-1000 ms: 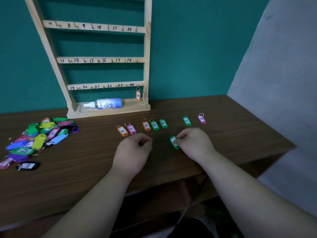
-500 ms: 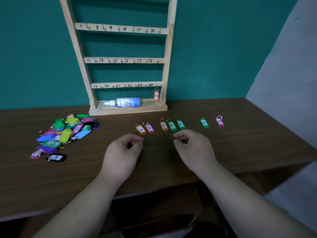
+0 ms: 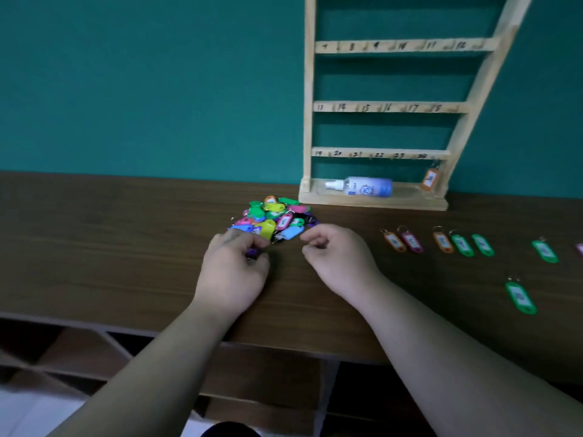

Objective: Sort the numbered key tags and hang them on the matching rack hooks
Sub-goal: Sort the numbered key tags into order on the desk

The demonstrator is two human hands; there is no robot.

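View: head camera, looking forward and down; parts of the picture are blurred.
Table (image 3: 94,247): dark wood grain, set against a teal wall (image 3: 142,83).
Rack (image 3: 391,107): pale wood, stood on the table against the wall at upper right. Three numbered rails are seen, marked up to 12, 13 to 18, and 19 to 24.
Hung tag (image 3: 429,179): orange, seen hanging at the right end of the lowest rail. Its number cannot be read.
Spray bottle (image 3: 362,187): laid on its side on the rack's base, nozzle to the left.
Pile of tags (image 3: 274,220): many colours, heaped on the table just left of the rack's base and just beyond both hands.
Row of tags (image 3: 442,241): laid out flat on the table to the right of the right hand. Orange, pink, orange, green, green are seen together, then a further green one (image 3: 544,251) set apart.
Single green tag (image 3: 520,298): laid alone, nearer the table's front edge than the row.
Left hand (image 3: 233,272): fingers are curled at the near edge of the pile over a purple tag (image 3: 252,253). Whether the tag is gripped cannot be told.
Right hand (image 3: 334,260): fingers are curled inward with thumb and forefinger close together. Nothing is seen held. It is placed just beside the pile's right edge.
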